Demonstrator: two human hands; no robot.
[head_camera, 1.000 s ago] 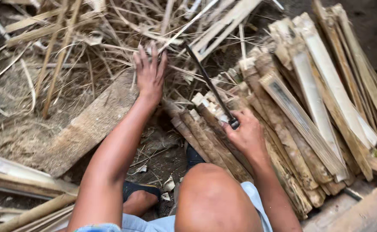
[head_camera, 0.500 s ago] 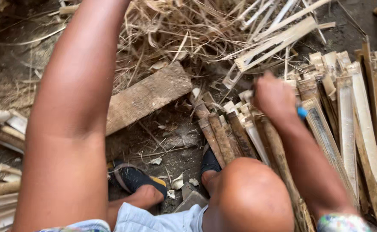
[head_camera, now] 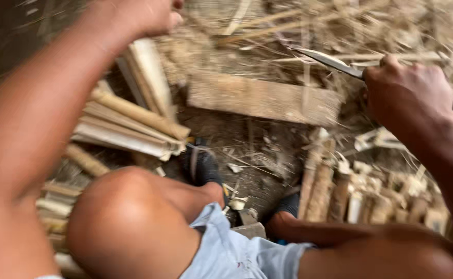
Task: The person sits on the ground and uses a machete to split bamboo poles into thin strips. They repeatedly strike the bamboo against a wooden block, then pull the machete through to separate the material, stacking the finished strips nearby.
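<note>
My right hand point(head_camera: 409, 98) is closed around the handle of a knife point(head_camera: 329, 61) whose blade points left over a pile of dry fibres. My left hand point(head_camera: 144, 15) is stretched out at the top of the view, above split bamboo pieces point(head_camera: 133, 121) on the left; whether it holds anything I cannot tell, as it is blurred and cut off. A flat wooden plank point(head_camera: 262, 98) lies on the ground between the two hands. My knees point(head_camera: 128, 217) fill the bottom of the view.
A row of cut bamboo pieces point(head_camera: 371, 199) lies at the lower right. Dry straw and shavings point(head_camera: 350, 26) cover the ground at the top. My feet in dark sandals point(head_camera: 203, 165) rest on the dirt by the plank.
The view has swung left and the frame is blurred. My right hand has lifted the knife off the bamboo on the right. My left arm stays stretched forward.
</note>
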